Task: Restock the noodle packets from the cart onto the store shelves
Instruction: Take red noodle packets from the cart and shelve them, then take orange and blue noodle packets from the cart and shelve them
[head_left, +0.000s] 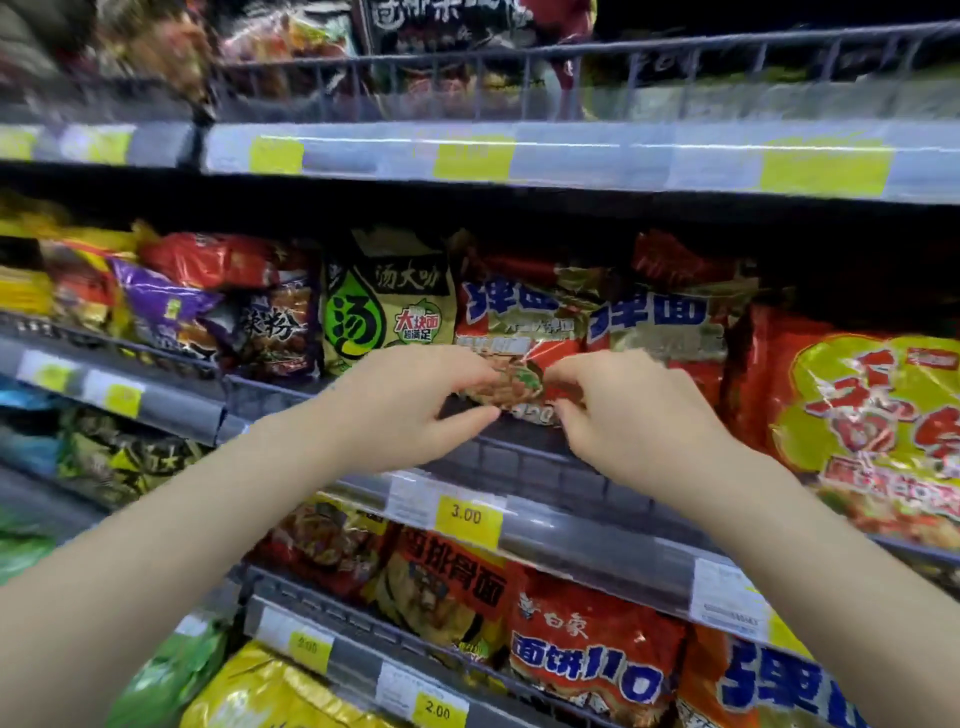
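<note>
A red and gold noodle packet (519, 322) with blue characters stands upright on the middle shelf, behind the grey wire rail (524, 460). My left hand (410, 405) pinches its lower left edge between thumb and fingers. My right hand (628, 415) grips its lower right edge with curled fingers. A second packet of the same kind (670, 317) stands right beside it. The cart is out of view.
A green packet (387, 306) sits left of the held one, a large red and yellow multipack (872, 415) to the right. Price tags such as "3.00" (467, 514) line the shelf edges. More packets fill the shelves above and below.
</note>
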